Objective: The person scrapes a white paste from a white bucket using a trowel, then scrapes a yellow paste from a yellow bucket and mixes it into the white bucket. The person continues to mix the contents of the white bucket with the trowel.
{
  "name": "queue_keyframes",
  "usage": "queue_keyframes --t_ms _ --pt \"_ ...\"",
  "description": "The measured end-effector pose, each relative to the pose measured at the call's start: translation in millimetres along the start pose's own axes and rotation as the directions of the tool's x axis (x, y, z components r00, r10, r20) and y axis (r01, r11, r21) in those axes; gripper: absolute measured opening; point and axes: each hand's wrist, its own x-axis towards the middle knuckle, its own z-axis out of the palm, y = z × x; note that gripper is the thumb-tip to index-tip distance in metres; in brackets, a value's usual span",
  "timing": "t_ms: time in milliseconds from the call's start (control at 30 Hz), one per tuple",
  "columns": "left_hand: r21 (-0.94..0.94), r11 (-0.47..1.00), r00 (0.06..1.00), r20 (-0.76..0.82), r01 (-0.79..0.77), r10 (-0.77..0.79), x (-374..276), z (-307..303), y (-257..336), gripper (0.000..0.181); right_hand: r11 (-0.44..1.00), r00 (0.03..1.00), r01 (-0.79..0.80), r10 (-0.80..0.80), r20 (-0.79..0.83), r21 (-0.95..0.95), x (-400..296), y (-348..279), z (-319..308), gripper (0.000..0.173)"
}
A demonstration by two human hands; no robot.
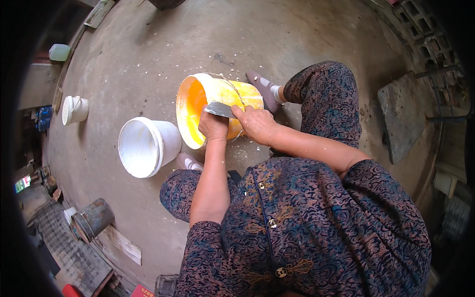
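A yellow plastic bucket point(249, 91) is tipped over between my feet, its mouth turned to the left. White residue coats its rim and outer wall, and a wire handle crosses its side. My left hand point(214, 126) is closed at the bucket's rim; its fingertips are hidden. In my right hand point(256, 124) is a scraper with a flat metal blade point(219, 109), which reaches across the top of my left hand. The scraper's handle is hidden in my grip. Close by on the left is a white plastic bucket point(169, 141), with pale residue on its inside.
A small lidded white bucket point(78, 110) stands farther left on the concrete floor point(148, 85), which has white crumbs scattered on it. Lower left are a rusty metal can point(98, 215) and a board point(122, 243). A flat grey slab point(402, 115) stands at right, near hollow blocks point(423, 26).
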Motion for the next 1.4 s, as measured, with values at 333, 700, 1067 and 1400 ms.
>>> queue_keyframes --t_ms 333,700,1067,1400 --pt "-0.013 0.997 0.993 -0.095 -0.071 0.069 -0.5 7.7 2.0 0.033 0.998 0.999 -0.016 0.014 -0.042 -0.061 14.6 2.7 -1.4 0.034" --pt "0.011 0.985 0.97 -0.174 -0.172 0.171 -9.7 18.0 -19.5 0.038 0.993 0.994 -0.109 0.108 -0.027 -0.037 35.8 48.9 -21.2 0.022" --pt "-0.037 0.982 0.974 -0.14 -0.188 0.181 -10.6 12.6 -21.4 0.034 0.987 0.996 0.09 -0.09 0.006 -0.13 16.3 21.2 -21.5 0.024" --pt "-0.05 0.957 0.956 -0.083 -0.285 0.28 -16.7 10.0 -34.2 0.036 1.0 1.0 -0.019 0.02 -0.012 0.022 88.2 28.0 -14.1 0.033"
